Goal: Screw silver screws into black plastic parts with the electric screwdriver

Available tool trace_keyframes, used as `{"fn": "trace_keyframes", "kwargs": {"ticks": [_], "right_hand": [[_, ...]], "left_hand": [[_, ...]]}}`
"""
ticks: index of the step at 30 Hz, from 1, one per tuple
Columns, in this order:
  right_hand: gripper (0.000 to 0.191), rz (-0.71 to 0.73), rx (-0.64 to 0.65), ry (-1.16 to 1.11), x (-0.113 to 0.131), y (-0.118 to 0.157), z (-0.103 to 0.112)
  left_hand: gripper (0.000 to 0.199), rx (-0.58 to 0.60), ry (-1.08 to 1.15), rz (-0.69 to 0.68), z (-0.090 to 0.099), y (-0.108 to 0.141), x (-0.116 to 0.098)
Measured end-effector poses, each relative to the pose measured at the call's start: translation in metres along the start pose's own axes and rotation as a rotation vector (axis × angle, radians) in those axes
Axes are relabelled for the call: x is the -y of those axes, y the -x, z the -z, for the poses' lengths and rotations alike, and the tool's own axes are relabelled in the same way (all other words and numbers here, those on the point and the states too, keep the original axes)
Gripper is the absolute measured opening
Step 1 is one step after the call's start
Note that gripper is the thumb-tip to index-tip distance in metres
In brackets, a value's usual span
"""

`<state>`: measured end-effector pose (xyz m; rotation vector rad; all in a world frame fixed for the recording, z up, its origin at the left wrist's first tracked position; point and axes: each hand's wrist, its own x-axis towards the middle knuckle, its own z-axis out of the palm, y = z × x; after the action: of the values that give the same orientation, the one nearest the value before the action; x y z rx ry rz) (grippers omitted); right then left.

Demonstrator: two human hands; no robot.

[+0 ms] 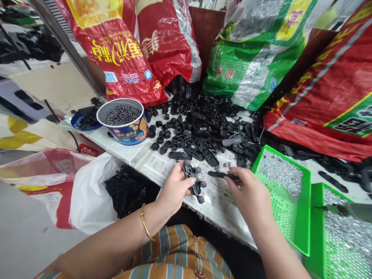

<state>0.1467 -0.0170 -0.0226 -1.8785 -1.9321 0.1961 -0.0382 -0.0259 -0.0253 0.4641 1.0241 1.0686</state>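
Note:
My left hand (177, 186) grips a black plastic assembly (194, 180) with several round knobs, held over the front edge of the white table. Just to the right, my right hand (247, 190) pinches a long flat black piece (222, 175) whose free end points left at the assembly. The two parts are apart. Behind both hands lies a heap of loose black parts (203, 116), with small round black pieces (177, 141) at its left side.
A tub (128, 133) of small dark pieces stands at the left. Green baskets (306, 201) (317, 224) of silvery screws sit at the right, near a driver tool (357, 211). Sacks (232, 69) line the back. An open white bag (90, 193) of black parts is lower left.

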Motion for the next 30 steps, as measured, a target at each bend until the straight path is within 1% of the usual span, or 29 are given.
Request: {"fn": "trace_keyframes", "kwargs": {"ticks": [1, 3, 5, 7, 9, 11, 13, 15, 16, 17, 18, 23, 25, 27, 30], "right_hand": [[0.014, 0.085, -0.032, 0.019, -0.001, 0.002, 0.0], [0.02, 0.218, -0.058, 0.064, -0.004, 0.008, -0.001], [0.024, 0.27, -0.038, 0.107, -0.006, 0.015, -0.003], [0.028, 0.26, -0.023, 0.124, -0.007, 0.021, -0.005], [0.028, 0.196, -0.036, 0.082, -0.005, 0.026, -0.006], [0.021, 0.065, -0.069, -0.065, -0.002, 0.029, -0.004], [0.014, -0.164, -0.092, -0.347, 0.003, 0.032, -0.002], [0.021, -0.428, -0.082, -0.684, 0.009, 0.035, 0.0], [0.025, -0.535, -0.075, -0.823, 0.014, 0.037, 0.0], [0.028, -0.617, -0.077, -0.925, 0.018, 0.038, 0.001], [0.03, -0.664, -0.091, -0.992, 0.023, 0.039, 0.001], [0.028, -0.728, -0.269, -1.143, 0.04, 0.039, 0.003], [0.027, -0.733, -0.314, -1.177, 0.043, 0.038, 0.0], [0.027, -0.719, -0.275, -1.203, 0.044, 0.036, -0.005], [0.027, -0.702, -0.156, -1.204, 0.045, 0.034, -0.016]], "left_hand": [[0.042, 0.003, 0.011, -0.005, 0.001, 0.0, 0.0], [0.041, 0.015, 0.023, -0.013, 0.002, 0.0, 0.001], [0.041, 0.024, 0.02, -0.017, 0.003, -0.001, 0.003], [0.041, 0.028, 0.017, -0.013, 0.003, -0.001, 0.004], [0.041, 0.028, 0.019, -0.016, 0.003, -0.001, 0.005], [0.04, 0.025, 0.027, -0.032, 0.001, -0.001, 0.006], [0.041, 0.014, 0.038, -0.064, -0.001, -0.002, 0.007], [0.04, -0.007, 0.045, -0.102, -0.003, -0.002, 0.009], [0.039, -0.022, 0.051, -0.121, -0.004, -0.003, 0.009], [0.039, -0.036, 0.058, -0.137, -0.005, -0.004, 0.01], [0.039, -0.047, 0.067, -0.151, -0.005, -0.005, 0.01], [0.035, -0.078, 0.1, -0.203, -0.007, -0.008, 0.013], [0.035, -0.087, 0.11, -0.203, -0.009, -0.009, 0.015], [0.036, -0.082, 0.121, -0.201, -0.013, -0.008, 0.018], [0.034, -0.071, 0.126, -0.227, -0.018, -0.006, 0.021]]}}
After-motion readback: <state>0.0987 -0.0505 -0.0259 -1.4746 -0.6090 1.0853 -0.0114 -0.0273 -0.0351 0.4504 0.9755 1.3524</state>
